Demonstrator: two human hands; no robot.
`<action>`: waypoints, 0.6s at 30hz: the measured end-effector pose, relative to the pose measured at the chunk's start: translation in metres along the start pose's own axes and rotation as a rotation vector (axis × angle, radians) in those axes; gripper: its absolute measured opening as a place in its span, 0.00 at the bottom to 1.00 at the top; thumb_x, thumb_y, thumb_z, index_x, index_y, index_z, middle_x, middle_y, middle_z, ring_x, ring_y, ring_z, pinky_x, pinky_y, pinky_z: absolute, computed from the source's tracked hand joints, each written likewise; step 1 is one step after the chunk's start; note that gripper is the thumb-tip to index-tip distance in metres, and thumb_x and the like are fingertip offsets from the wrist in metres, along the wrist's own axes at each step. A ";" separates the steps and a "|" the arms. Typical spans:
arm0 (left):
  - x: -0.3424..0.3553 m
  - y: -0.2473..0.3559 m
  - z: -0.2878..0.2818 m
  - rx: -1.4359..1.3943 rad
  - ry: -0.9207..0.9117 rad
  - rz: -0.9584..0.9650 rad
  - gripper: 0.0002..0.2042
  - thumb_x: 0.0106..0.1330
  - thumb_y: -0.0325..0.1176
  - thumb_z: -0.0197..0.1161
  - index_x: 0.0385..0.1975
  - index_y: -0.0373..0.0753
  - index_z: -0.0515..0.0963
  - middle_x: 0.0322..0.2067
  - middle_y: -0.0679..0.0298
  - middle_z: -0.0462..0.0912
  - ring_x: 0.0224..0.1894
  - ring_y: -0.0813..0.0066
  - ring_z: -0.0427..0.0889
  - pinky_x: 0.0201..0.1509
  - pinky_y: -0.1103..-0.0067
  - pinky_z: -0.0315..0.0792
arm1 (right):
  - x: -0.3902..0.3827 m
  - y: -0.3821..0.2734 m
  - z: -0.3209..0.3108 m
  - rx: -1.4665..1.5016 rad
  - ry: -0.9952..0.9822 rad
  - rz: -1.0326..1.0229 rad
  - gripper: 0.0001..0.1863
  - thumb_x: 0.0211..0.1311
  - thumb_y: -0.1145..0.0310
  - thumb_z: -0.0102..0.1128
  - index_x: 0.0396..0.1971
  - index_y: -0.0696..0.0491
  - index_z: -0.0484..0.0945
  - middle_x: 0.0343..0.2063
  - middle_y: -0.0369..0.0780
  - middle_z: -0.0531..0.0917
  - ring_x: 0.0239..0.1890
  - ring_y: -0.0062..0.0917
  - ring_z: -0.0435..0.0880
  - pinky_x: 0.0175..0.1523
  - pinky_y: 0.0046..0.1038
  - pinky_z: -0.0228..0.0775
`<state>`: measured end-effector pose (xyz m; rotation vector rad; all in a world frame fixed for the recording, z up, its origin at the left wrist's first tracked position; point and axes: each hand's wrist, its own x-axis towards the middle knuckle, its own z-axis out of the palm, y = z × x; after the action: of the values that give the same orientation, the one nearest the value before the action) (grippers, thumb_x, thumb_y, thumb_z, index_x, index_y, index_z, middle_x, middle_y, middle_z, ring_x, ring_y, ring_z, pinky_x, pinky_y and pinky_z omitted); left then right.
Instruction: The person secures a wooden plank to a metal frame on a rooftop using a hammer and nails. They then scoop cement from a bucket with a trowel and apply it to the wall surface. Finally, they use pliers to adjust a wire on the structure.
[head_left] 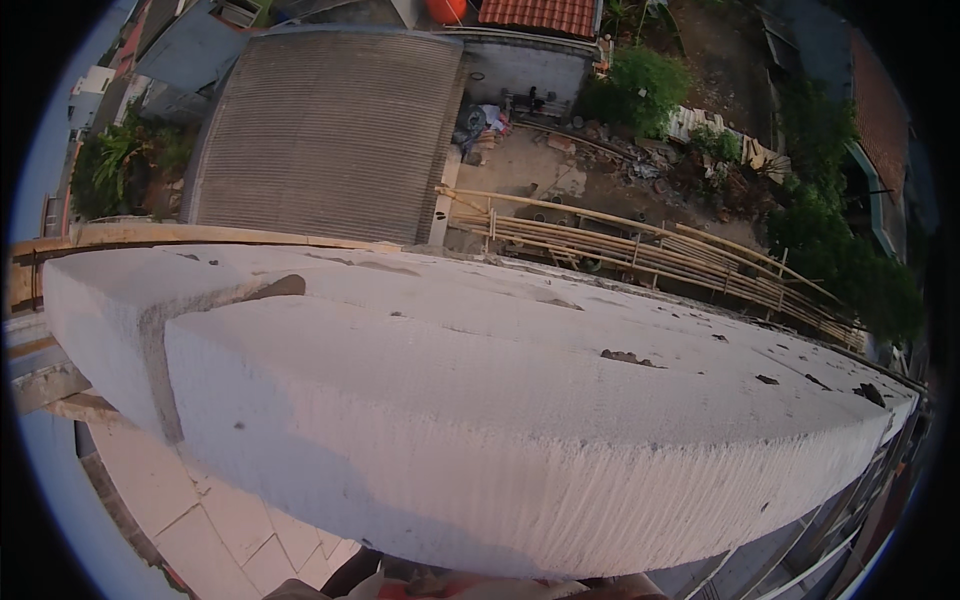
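A wall of pale grey-white lightweight blocks (520,400) fills the middle of the view, its flat top running from left to right. Toward its left end, a vertical joint (157,365) parts two blocks, with a dab of grey mortar (280,287) at its far end. Small dark mortar crumbs (630,357) are scattered along the top, more of them toward the right. Neither of my hands shows. At the lower edge, only a bit of my clothing (450,585) appears below the near block face.
Beyond the wall the ground lies far below. Bamboo poles (600,240) run along its outer side at the right. A corrugated roof (330,130) spreads out at the far left. Green trees (640,90) and rubble (650,160) lie farther off. More blockwork (210,520) stands at the lower left.
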<state>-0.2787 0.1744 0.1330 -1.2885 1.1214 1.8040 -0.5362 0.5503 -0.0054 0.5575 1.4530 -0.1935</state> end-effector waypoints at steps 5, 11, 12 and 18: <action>0.000 0.003 0.002 0.005 0.009 -0.025 0.42 0.68 0.47 0.70 0.74 0.25 0.62 0.57 0.47 0.82 0.58 0.57 0.82 0.63 0.67 0.75 | -0.003 -0.001 -0.006 -0.016 -0.008 -0.006 0.08 0.64 0.63 0.68 0.36 0.52 0.86 0.23 0.39 0.85 0.24 0.32 0.86 0.27 0.37 0.76; -0.002 0.008 -0.001 0.043 0.019 -0.051 0.42 0.67 0.46 0.71 0.73 0.24 0.62 0.56 0.46 0.83 0.57 0.56 0.83 0.61 0.66 0.76 | -0.007 0.014 -0.002 -0.017 -0.039 -0.031 0.10 0.65 0.60 0.67 0.37 0.51 0.86 0.23 0.38 0.85 0.24 0.32 0.86 0.28 0.36 0.77; 0.000 0.011 -0.007 0.066 0.019 -0.054 0.42 0.67 0.46 0.71 0.73 0.24 0.62 0.56 0.46 0.83 0.57 0.55 0.83 0.61 0.66 0.76 | -0.006 0.018 0.003 0.000 -0.046 -0.047 0.10 0.65 0.60 0.67 0.37 0.51 0.86 0.23 0.38 0.85 0.24 0.31 0.86 0.28 0.36 0.77; 0.034 0.022 -0.029 0.207 0.017 -0.077 0.42 0.66 0.46 0.71 0.73 0.24 0.62 0.55 0.45 0.84 0.55 0.54 0.84 0.59 0.65 0.77 | 0.012 0.036 0.016 -0.060 -0.016 -0.349 0.12 0.66 0.57 0.67 0.37 0.50 0.87 0.23 0.37 0.86 0.25 0.30 0.87 0.29 0.35 0.78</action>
<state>-0.2964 0.1394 0.1025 -1.2095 1.2167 1.5784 -0.5045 0.5764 -0.0078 0.2493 1.5279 -0.4273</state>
